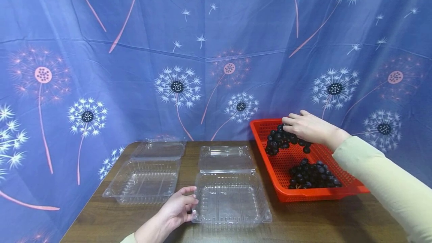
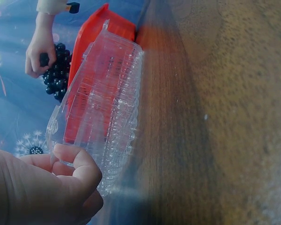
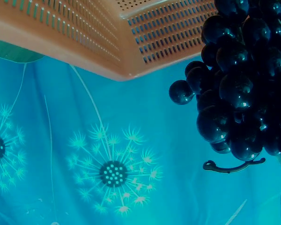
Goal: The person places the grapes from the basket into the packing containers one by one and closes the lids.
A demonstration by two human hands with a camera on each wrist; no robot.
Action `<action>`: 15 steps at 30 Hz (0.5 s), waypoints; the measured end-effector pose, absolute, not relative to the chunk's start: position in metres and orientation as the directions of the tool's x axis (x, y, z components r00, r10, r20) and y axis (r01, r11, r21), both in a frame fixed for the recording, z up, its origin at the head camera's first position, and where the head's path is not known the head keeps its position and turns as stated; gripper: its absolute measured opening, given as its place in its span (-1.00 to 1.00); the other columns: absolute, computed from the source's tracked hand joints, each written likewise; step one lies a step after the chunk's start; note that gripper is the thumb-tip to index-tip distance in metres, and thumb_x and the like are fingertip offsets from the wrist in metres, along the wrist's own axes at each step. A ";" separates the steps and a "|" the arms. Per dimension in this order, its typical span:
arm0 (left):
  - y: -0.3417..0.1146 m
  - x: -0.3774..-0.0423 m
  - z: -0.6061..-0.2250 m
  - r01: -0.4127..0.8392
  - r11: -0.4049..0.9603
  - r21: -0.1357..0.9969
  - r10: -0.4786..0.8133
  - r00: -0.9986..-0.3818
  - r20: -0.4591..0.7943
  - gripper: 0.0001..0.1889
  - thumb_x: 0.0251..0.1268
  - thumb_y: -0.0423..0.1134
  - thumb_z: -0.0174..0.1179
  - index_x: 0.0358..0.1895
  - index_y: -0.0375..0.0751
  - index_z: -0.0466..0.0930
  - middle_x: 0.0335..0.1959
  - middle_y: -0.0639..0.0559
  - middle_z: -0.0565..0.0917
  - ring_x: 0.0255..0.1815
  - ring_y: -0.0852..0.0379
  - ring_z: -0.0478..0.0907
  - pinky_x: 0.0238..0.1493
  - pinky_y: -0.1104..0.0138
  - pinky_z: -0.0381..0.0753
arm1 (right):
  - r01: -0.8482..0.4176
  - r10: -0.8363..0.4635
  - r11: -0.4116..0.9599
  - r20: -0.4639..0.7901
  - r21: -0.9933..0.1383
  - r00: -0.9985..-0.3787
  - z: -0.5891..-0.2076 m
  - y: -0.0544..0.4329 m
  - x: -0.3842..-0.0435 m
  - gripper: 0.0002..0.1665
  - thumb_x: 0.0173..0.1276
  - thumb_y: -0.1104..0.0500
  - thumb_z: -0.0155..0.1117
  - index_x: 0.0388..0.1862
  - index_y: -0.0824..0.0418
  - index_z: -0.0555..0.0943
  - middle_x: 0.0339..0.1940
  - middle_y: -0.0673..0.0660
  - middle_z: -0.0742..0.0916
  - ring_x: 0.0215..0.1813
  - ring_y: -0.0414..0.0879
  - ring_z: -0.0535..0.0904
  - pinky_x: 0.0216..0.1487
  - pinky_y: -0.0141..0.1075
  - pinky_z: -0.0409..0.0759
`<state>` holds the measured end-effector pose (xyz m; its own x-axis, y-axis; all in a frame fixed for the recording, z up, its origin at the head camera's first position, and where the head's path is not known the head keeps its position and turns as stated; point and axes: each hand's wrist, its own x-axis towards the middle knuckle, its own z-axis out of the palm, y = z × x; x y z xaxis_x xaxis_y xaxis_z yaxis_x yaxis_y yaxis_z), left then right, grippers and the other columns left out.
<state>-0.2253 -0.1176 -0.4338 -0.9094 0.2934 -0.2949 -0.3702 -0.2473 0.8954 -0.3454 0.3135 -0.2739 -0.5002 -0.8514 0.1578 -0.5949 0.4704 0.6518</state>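
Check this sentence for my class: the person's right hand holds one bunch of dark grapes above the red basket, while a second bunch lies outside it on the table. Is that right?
Not quite: the second bunch lies inside the red basket, as the head view shows. The right hand does hold one bunch above it.

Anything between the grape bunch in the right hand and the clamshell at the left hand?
Only the left rim of the red basket, which the grape bunch in the right hand appears raised above. The clamshell is open, its lid folded back.
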 end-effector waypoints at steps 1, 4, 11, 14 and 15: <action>-0.118 -0.225 -0.434 -0.370 -0.246 0.896 0.293 -0.909 -0.295 -0.50 0.10 -0.55 0.03 0.15 -0.28 0.20 -0.29 0.07 0.30 -0.39 0.25 0.32 -0.36 0.47 0.44 | -0.593 -0.850 0.471 0.156 0.653 -0.503 -0.272 0.313 -0.345 -0.63 0.02 0.37 0.36 -0.14 0.13 0.64 -0.04 0.16 0.61 -0.05 0.10 0.51 -0.27 0.02 0.49; -0.117 -0.226 -0.434 -0.368 -0.244 0.897 0.291 -0.910 -0.294 -0.50 0.10 -0.55 0.03 0.15 -0.29 0.19 -0.28 0.07 0.30 -0.39 0.25 0.32 -0.37 0.47 0.45 | -0.592 -0.848 0.473 0.155 0.653 -0.506 -0.268 0.312 -0.345 -0.63 0.03 0.37 0.35 -0.13 0.14 0.64 -0.02 0.17 0.62 -0.04 0.10 0.51 -0.25 0.03 0.49; -0.116 -0.226 -0.435 -0.365 -0.254 0.896 0.287 -0.913 -0.291 -0.51 0.10 -0.56 0.03 0.15 -0.30 0.20 -0.29 0.06 0.30 -0.41 0.26 0.32 -0.39 0.48 0.47 | -0.592 -0.870 0.444 0.164 0.673 -0.466 -0.257 0.307 -0.344 -0.66 -0.01 0.36 0.37 -0.19 0.15 0.61 -0.08 0.16 0.60 -0.10 0.08 0.48 -0.34 -0.04 0.43; -0.116 -0.226 -0.436 -0.365 -0.255 0.896 0.286 -0.913 -0.290 -0.51 0.10 -0.56 0.03 0.15 -0.30 0.19 -0.29 0.07 0.30 -0.41 0.27 0.33 -0.39 0.49 0.47 | -0.585 -0.871 0.438 0.161 0.683 -0.464 -0.251 0.304 -0.343 -0.65 -0.01 0.36 0.37 -0.18 0.15 0.61 -0.08 0.16 0.60 -0.10 0.09 0.48 -0.32 -0.01 0.46; -0.116 -0.226 -0.436 -0.364 -0.254 0.896 0.286 -0.913 -0.290 -0.50 0.10 -0.56 0.03 0.15 -0.30 0.19 -0.29 0.07 0.31 -0.41 0.27 0.32 -0.39 0.49 0.47 | -0.583 -0.872 0.436 0.161 0.686 -0.462 -0.249 0.303 -0.343 -0.66 0.00 0.36 0.37 -0.19 0.15 0.61 -0.09 0.16 0.60 -0.11 0.09 0.48 -0.32 -0.01 0.46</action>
